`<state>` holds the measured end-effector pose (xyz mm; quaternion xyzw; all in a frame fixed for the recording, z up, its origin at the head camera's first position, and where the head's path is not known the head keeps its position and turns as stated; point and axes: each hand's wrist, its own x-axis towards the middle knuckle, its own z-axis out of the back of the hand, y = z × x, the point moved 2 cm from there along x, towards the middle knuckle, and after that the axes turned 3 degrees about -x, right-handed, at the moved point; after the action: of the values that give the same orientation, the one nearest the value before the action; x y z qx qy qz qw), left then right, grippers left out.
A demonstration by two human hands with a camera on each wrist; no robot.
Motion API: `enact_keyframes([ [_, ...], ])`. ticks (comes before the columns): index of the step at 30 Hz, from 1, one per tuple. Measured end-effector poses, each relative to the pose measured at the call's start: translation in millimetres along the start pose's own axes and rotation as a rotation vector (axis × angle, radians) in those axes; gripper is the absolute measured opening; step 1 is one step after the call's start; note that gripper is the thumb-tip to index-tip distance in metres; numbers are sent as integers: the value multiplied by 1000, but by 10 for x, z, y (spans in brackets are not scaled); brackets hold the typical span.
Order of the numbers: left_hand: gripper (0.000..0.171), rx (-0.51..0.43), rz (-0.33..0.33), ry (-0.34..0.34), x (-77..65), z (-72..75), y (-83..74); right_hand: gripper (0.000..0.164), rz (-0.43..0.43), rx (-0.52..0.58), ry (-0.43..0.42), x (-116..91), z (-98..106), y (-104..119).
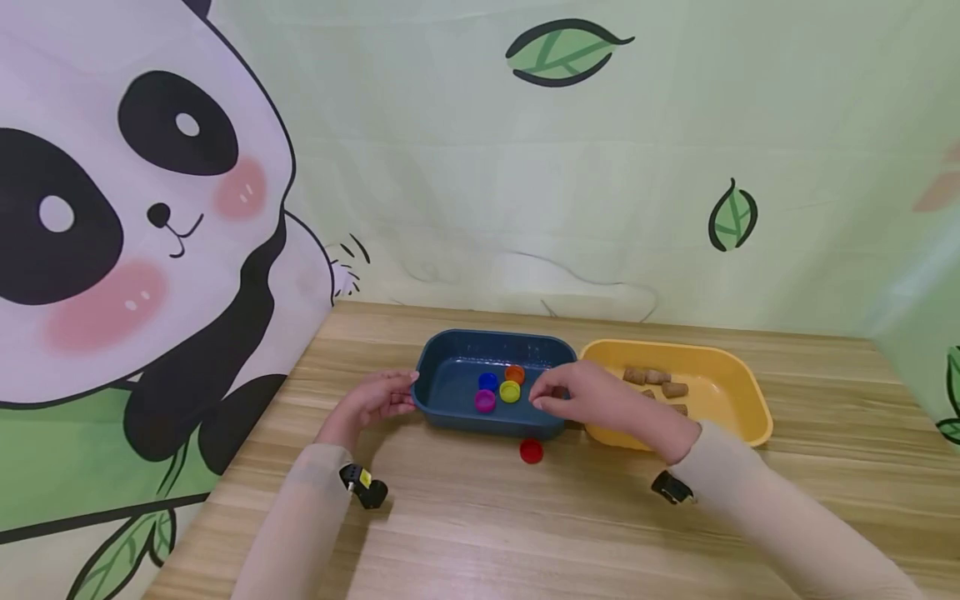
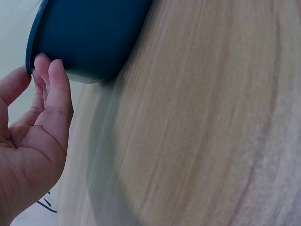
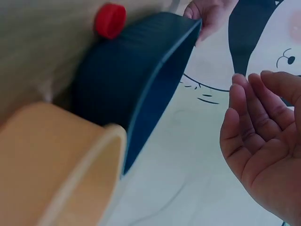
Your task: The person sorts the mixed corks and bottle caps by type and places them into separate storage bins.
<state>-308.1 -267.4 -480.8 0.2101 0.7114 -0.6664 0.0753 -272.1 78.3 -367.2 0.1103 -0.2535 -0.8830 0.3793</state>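
My left hand (image 1: 375, 398) holds the left end of a dark blue tray (image 1: 457, 421). In the left wrist view its thumb lies at the rim and its fingertips touch the outer wall below. Inside the tray lie a blue cap (image 1: 487, 382), an orange cap (image 1: 514, 374), a yellow cap (image 1: 510, 392) and a magenta cap (image 1: 485, 401). Over the tray's right end hovers my right hand (image 1: 592, 393), fingers loosely bent, with nothing visible between thumb and fingers. A red cap (image 1: 531, 451) sits on the table just in front of the tray.
A yellow tray (image 1: 723, 408) stands against the blue tray's right side, holding several brown corks (image 1: 675, 389); my right forearm covers part of it. Both trays rest on a wooden table (image 1: 480, 533). Behind it hangs a backdrop (image 1: 450, 167) with a panda and leaves.
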Motion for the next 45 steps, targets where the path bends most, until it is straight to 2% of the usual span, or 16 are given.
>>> enact_keyframes([
  [6,20,-6,8,-9,-9,-11,-1,14,-3,60,-51,-158,-170,-58],
  [9,20,-5,11,-13,-9,-11,-5,14,-1,72,-50,-220,-270,-84],
  [12,20,-3,11,-9,-9,-8,-5,15,-7,45,-31,-251,-387,-117],
  [18,21,-1,16,-22,-5,0,12,21,-125,6,2,-249,-620,-201],
  [22,20,-1,21,-27,-3,11,22,28,-144,-59,5,-240,-733,-233],
  [32,20,-3,19,-16,3,13,10,34,-130,-141,-6,-172,-883,-255],
  [39,21,1,14,-3,-9,1,-10,35,-179,-134,15,-120,-937,-220],
  [45,21,5,16,-8,-8,-3,-6,23,-180,-160,1,-49,-975,-182],
])
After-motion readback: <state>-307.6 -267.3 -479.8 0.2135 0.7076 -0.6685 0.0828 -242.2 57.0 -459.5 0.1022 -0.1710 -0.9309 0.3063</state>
